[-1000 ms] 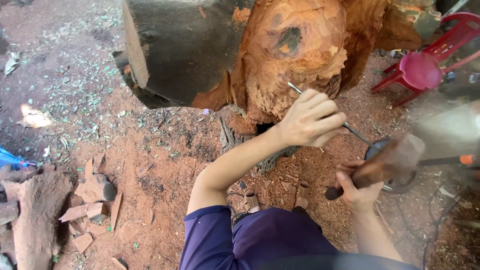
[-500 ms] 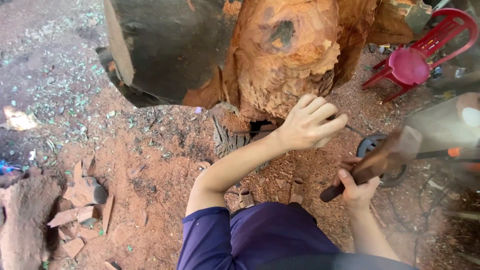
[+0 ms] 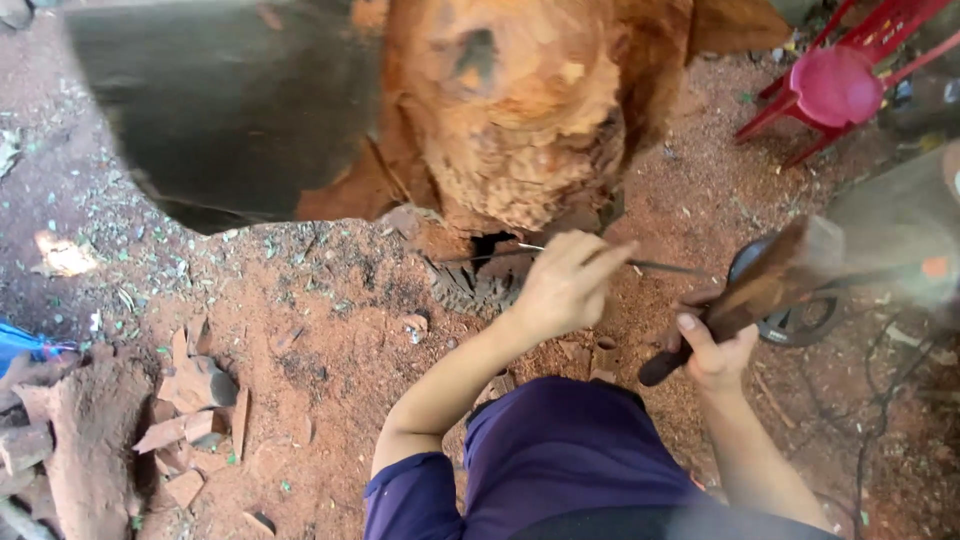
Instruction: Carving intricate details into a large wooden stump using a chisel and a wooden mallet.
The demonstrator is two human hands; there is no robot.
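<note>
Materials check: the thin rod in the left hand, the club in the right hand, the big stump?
Thin rod: likely metal, grey, slim and straight, dull sheen. Club: looks like wood, brown and unpainted; motion blur hides detail. Big stump: raw wood, orange-red, rough chipped surface, no finish; matching chips and dust lie on the ground below.

A red plastic chair [image 3: 838, 80] stands at the upper right on the reddish, sawdust-covered ground [image 3: 300, 320], which is sprinkled with small green flecks. At the lower left a heap of broken reddish wood offcuts [image 3: 195, 400] lies just beside a rough, earth-coloured chunk of wood [image 3: 85, 440], with a bit of blue material [image 3: 20, 340] showing at the left edge. A dark ring-shaped object [image 3: 795, 320] lies on the ground at the right, near thin dark cables [image 3: 880, 400] trailing over the dirt, and a bright patch of sunlight [image 3: 62, 255] falls at the far left.
</note>
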